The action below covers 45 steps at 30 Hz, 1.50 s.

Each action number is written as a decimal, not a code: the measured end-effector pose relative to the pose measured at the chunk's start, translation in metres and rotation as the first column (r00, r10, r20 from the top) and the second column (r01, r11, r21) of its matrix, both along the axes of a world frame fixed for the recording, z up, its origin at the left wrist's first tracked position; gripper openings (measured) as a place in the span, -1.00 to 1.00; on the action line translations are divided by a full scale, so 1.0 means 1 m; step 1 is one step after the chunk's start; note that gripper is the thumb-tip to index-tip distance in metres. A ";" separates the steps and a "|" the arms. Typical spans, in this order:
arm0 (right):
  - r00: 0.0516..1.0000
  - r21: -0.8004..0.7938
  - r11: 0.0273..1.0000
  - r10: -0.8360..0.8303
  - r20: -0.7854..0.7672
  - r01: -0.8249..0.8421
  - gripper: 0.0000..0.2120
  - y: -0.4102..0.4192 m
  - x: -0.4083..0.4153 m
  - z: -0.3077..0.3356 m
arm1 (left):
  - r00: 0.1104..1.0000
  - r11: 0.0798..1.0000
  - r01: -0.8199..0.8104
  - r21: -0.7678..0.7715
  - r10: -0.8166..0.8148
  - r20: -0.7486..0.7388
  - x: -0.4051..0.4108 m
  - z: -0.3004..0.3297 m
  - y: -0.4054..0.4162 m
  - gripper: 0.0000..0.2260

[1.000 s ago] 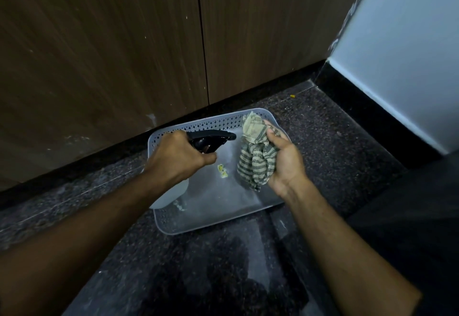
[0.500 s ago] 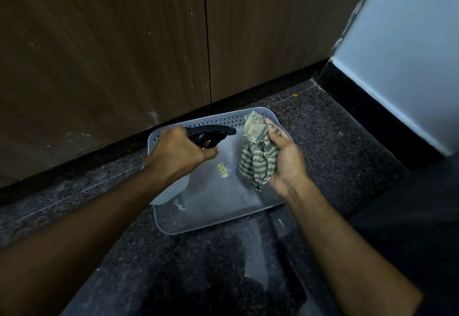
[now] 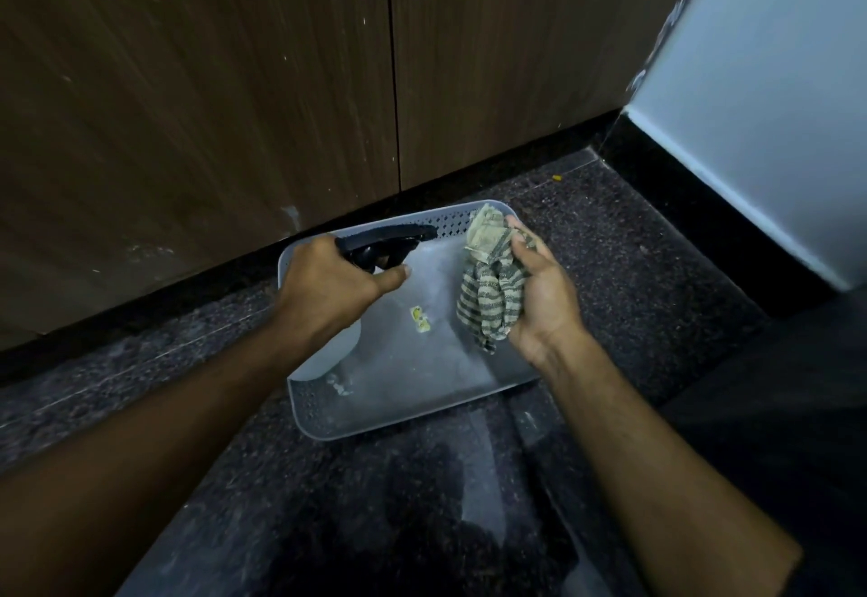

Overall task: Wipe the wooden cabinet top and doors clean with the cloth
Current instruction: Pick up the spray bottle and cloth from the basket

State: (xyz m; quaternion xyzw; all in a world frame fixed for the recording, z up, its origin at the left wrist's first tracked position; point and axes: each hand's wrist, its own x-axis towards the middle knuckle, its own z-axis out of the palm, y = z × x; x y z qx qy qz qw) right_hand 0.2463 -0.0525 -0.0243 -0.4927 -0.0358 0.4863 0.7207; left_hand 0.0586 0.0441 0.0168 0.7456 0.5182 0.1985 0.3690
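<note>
My left hand (image 3: 330,289) grips a spray bottle by its black trigger head (image 3: 384,244); the pale bottle body (image 3: 328,355) hangs below my wrist. The nozzle points right, toward a bunched green-and-grey striped cloth (image 3: 490,289) held in my right hand (image 3: 544,296). Both hands hover over a grey perforated plastic tray (image 3: 413,413) on the floor. Two dark wooden cabinet doors (image 3: 197,89) rise just behind the tray, with a vertical seam between them. The cabinet top is out of view.
The tray lies on a dark speckled stone floor (image 3: 610,240) against a black plinth under the doors. A small yellow sticker (image 3: 421,317) sits on the tray bottom. A pale wall (image 3: 760,94) with a black skirting stands at the right.
Almost nothing differs: both hands keep their grips over the tray, and the view has shifted very slightly.
</note>
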 end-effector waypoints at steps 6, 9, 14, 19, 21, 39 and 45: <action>0.995 0.047 0.998 -0.046 -0.091 0.050 -0.71 0.000 0.006 0.003 | 0.992 0.998 0.066 -0.020 -0.068 -0.107 -0.007 -0.002 0.001 -0.59; 0.992 0.066 0.997 -0.030 -0.123 0.038 -0.68 0.002 0.009 0.003 | 0.991 0.998 0.066 -0.009 -0.067 -0.117 -0.007 -0.004 0.002 -0.56; 0.990 0.068 0.997 -0.011 -0.142 0.021 -0.64 0.004 0.009 0.001 | 0.987 0.995 0.096 -0.023 -0.098 -0.128 -0.008 -0.004 0.003 -0.57; 0.988 0.081 0.996 -0.009 -0.155 0.022 -0.62 0.003 0.013 0.003 | 1.000 1.000 0.018 0.005 -0.018 -0.008 -0.008 0.004 0.000 -0.70; 0.987 0.086 0.996 -0.007 -0.163 0.021 -0.61 0.001 0.013 0.002 | 0.995 0.999 0.011 -0.042 -0.006 0.102 -0.008 0.009 0.000 -0.69; 0.987 0.008 1.000 0.003 -0.160 -0.002 -0.67 -0.009 -0.011 -0.002 | 0.880 0.929 -0.161 -0.334 0.288 0.377 0.014 -0.040 -0.021 -0.84; 0.987 -0.031 1.000 -0.010 -0.161 0.005 -0.68 -0.004 -0.017 -0.005 | 0.867 0.832 -0.475 -0.286 0.499 0.012 0.012 -0.041 -0.043 -0.47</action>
